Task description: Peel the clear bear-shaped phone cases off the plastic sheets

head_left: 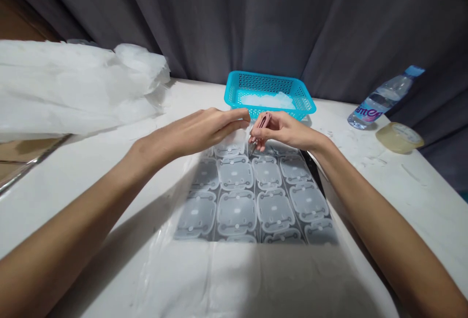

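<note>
A dark sheet (252,196) covered with rows of translucent die-cut pads lies on the white table in front of me. My right hand (283,130) is shut on pink tweezers (260,125), their tip touching the sheet's far edge. My left hand (208,125) rests palm down beside it, fingertips pressing the clear film at that same far edge. A clear film (226,274) overlaps the near part of the sheet.
A turquoise basket (269,93) with pale translucent pieces stands just beyond my hands. A water bottle (383,97) lies at the far right beside a tape roll (399,137). A pile of white plastic sheeting (73,84) fills the left. Grey curtain behind.
</note>
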`<state>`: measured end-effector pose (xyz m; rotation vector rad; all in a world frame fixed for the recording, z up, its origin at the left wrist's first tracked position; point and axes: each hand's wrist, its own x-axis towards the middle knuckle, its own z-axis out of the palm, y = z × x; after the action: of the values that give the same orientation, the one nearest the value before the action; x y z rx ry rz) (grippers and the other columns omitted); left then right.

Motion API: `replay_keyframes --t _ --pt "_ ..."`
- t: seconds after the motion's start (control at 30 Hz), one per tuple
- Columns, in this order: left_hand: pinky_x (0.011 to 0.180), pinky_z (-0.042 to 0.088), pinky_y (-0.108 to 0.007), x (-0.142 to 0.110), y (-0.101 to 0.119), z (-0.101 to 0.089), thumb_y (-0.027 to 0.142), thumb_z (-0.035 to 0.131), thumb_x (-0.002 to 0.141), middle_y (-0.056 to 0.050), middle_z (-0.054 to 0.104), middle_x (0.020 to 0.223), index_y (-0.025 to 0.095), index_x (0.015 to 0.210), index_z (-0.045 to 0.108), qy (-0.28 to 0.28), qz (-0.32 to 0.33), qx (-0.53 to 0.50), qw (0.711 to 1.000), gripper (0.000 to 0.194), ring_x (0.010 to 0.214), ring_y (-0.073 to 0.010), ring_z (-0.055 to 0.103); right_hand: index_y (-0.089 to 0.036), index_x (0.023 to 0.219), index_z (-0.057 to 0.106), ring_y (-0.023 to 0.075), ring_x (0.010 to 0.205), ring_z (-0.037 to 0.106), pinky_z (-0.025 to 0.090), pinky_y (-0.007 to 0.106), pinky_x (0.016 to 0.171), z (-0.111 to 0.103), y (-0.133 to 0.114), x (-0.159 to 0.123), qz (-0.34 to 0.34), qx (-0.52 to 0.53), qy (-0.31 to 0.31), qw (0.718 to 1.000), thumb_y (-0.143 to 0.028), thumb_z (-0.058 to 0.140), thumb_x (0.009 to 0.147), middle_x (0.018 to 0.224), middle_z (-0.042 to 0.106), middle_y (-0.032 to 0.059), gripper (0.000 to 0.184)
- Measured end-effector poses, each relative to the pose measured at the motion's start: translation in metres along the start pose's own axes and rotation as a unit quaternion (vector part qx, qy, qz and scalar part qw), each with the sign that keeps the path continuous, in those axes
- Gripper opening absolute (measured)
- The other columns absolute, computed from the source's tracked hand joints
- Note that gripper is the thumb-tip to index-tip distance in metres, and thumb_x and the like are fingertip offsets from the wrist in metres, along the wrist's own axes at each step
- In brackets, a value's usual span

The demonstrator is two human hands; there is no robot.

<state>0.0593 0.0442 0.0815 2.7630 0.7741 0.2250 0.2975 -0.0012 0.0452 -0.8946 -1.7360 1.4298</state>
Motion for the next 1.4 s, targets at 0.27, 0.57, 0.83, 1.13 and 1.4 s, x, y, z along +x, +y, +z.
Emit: replay_keyframes --t 0.27,0.57,0.83,1.13,1.4 --pt "0.057 0.034 -0.027 0.0 -0.002 0.001 0.039 0.036 0.111 -0.002 0.07 0.083 0.026 0.122 0.063 0.002 0.003 0.003 1.0 0.032 0.061 -0.0152 0.06 -0.018 0.088 0.07 0.0186 0.071 0.073 0.065 0.035 0.071 0.002 -0.002 0.001 -0.005 -0.01 0.004 1.0 -0.058 0.084 0.082 0.087 0.076 0.0046 0.042" --pt "0.058 0.035 -0.027 0.0 -0.004 0.002 0.043 0.035 0.11 -0.001 0.068 0.078 0.025 0.12 0.064 -0.001 -0.002 0.007 1.0 0.035 0.059 -0.0156 0.06 -0.018 0.086 0.068 0.0164 0.066 0.07 0.064 0.034 0.068 0.001 -0.003 0.001 0.005 -0.023 -0.002 1.0 -0.06 0.083 0.083 0.083 0.076 0.0031 0.044" --pt "0.061 0.039 -0.027 0.001 -0.01 0.007 0.039 0.037 0.109 -0.001 0.071 0.083 0.025 0.122 0.063 0.003 -0.023 0.008 1.0 0.032 0.062 -0.0162 0.062 -0.018 0.09 0.067 0.0179 0.078 0.073 0.065 0.033 0.074 -0.007 0.001 -0.003 0.005 -0.008 -0.006 1.0 -0.054 0.081 0.088 0.09 0.075 0.0046 0.039" --pt "0.062 0.041 -0.028 0.0 -0.02 0.016 0.033 0.039 0.109 -0.003 0.075 0.093 0.026 0.123 0.062 0.074 0.007 0.061 0.995 0.027 0.067 -0.017 0.067 -0.017 0.092 0.069 0.0181 0.08 0.074 0.064 0.034 0.077 -0.01 0.009 0.001 -0.03 -0.006 0.012 0.999 -0.052 0.081 0.088 0.093 0.076 0.0055 0.038" --pt "0.056 0.039 -0.026 -0.004 -0.011 0.012 0.031 0.044 0.108 0.0 0.072 0.083 0.027 0.112 0.066 0.108 0.054 0.076 0.99 0.022 0.055 -0.0126 0.057 -0.018 0.091 0.068 0.0185 0.082 0.074 0.065 0.034 0.076 -0.006 0.011 0.003 -0.026 0.002 0.009 1.0 -0.053 0.081 0.088 0.095 0.076 0.0051 0.038"
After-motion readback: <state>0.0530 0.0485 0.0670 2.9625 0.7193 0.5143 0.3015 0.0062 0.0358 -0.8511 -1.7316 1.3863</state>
